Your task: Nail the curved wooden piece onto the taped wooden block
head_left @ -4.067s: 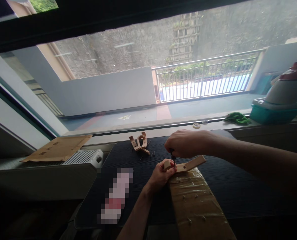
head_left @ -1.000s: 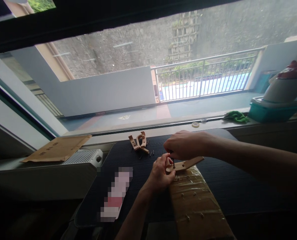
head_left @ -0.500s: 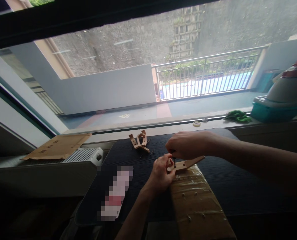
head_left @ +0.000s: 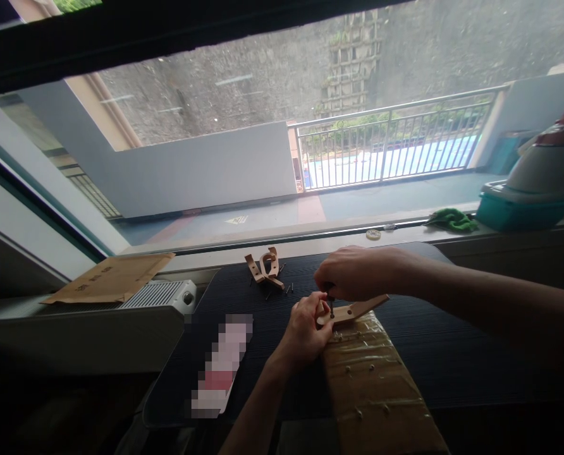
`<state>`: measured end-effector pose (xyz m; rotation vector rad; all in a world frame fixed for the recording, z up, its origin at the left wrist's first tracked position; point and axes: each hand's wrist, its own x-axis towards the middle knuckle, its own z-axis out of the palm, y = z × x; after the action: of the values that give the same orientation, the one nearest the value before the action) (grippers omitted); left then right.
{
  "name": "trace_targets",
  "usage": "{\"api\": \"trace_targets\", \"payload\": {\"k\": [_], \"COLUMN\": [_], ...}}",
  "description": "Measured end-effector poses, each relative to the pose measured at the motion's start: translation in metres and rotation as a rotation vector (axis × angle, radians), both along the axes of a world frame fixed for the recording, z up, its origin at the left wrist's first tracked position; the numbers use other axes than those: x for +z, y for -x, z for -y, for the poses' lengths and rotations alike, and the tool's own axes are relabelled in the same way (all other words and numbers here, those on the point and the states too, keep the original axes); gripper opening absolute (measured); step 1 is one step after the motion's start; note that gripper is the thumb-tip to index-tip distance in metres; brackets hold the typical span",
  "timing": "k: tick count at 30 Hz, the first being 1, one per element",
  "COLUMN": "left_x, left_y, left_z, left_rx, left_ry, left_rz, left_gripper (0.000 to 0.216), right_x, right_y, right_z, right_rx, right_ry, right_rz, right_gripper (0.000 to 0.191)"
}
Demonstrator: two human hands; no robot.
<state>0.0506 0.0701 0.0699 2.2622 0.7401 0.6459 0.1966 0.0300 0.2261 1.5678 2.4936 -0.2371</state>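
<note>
My left hand (head_left: pixel 307 325) is closed around the near end of a pale wooden hook (head_left: pixel 358 311), its fingertips pressing it down. The hook lies across the far end of a long brown block wrapped in clear tape (head_left: pixel 381 392), its free arm rising to the right. My right hand (head_left: pixel 351 273) grips a screwdriver from above; the handle is mostly hidden in the fist. The thin dark shaft (head_left: pixel 332 308) stands upright on the hook beside my left fingers. Several screws (head_left: pixel 358 413) stick out of the taped block's top.
More wooden hooks (head_left: pixel 262 272) and loose screws (head_left: pixel 289 289) lie on the dark table (head_left: pixel 282 366) at the back left. A blurred-out flat item (head_left: pixel 225 366) rests at left. On the windowsill are a tape roll (head_left: pixel 373 234), green cloth-like bundle (head_left: pixel 451 220) and teal box (head_left: pixel 523 208).
</note>
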Motion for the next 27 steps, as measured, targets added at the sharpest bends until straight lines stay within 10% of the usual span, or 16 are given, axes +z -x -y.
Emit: {"api": "trace_targets", "payload": {"k": [27], "left_x": [-0.0026], "left_y": [-0.0008], "left_z": [0.0002], "left_rx": [0.007], "left_ry": [0.074], "left_rz": [0.078], "left_gripper": [0.022], "right_x": [-0.006], "right_y": [-0.0055], "right_z": [0.0063], "right_rx": [0.081], "right_ry": [0.044], "right_rz": [-0.137], "right_gripper": [0.022]}}
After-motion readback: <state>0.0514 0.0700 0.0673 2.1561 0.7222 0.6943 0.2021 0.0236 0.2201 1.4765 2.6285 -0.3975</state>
